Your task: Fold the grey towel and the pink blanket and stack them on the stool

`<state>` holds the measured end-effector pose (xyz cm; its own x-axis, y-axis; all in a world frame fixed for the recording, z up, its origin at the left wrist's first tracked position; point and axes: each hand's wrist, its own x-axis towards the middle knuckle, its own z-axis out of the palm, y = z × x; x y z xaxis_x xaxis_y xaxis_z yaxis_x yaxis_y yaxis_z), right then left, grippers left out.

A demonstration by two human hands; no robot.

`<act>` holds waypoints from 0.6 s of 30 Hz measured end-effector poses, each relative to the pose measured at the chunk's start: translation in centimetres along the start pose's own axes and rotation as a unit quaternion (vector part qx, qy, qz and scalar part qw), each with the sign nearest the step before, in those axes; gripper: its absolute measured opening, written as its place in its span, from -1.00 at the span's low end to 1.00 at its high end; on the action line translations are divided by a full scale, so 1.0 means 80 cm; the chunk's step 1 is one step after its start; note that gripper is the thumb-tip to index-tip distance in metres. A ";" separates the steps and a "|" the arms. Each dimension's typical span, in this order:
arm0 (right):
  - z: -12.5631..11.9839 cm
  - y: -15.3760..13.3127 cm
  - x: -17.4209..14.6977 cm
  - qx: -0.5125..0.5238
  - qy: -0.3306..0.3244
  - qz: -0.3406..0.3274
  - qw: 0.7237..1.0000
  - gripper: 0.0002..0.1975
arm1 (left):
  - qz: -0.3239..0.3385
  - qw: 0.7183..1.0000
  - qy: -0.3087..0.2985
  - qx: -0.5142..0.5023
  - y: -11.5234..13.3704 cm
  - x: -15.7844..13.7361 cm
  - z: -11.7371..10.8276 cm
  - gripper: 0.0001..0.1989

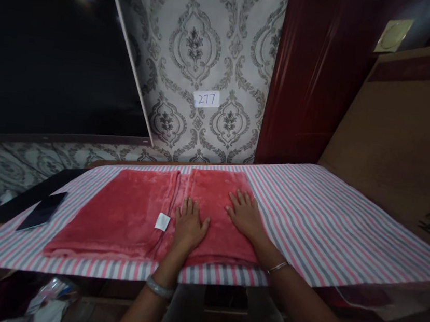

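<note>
A coral-red plush blanket (123, 207) lies folded on the striped cloth (321, 221). Its two side panels are turned inward, with a narrow gap between their edges near the middle. A small white label (162, 221) sticks out beside the left panel's edge. My left hand (189, 226) rests flat near that gap, fingers stretched forward and thumb out. On the right panel, close to its outer edge, my right hand (245, 214) lies flat with fingers spread. Neither hand grips anything; both press on the plush surface.
A dark phone or tablet (42, 211) lies on the cloth at left. Behind it stands a large black screen (55, 58). A big cardboard box (409, 138) stands at the right. The patterned wall (198, 44) carries a paper marked 277 (207, 99).
</note>
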<state>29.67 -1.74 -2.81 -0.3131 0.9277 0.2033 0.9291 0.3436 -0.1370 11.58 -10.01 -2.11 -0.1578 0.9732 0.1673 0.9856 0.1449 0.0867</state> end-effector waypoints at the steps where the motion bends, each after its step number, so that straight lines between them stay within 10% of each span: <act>1: 0.006 0.000 -0.002 -0.006 0.004 -0.002 1.000 -0.41 | -0.004 1.000 -0.009 -0.005 0.001 -0.001 -0.004 -0.32; 10: 0.020 0.003 -0.005 -0.031 0.043 -0.017 0.998 -0.43 | 0.130 0.985 -0.069 -0.084 0.055 0.072 -0.038 -0.38; 18: 0.026 0.007 -0.004 -0.029 0.035 -0.025 0.999 -0.43 | 0.011 0.999 -0.019 -0.043 0.039 0.101 0.014 -0.31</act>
<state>29.86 -1.56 -4.93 -0.3457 0.8966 0.2767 0.9233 0.3776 -0.0700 13.48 -1.52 -1.60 -0.1312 0.9825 0.1324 0.9800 0.1084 0.1669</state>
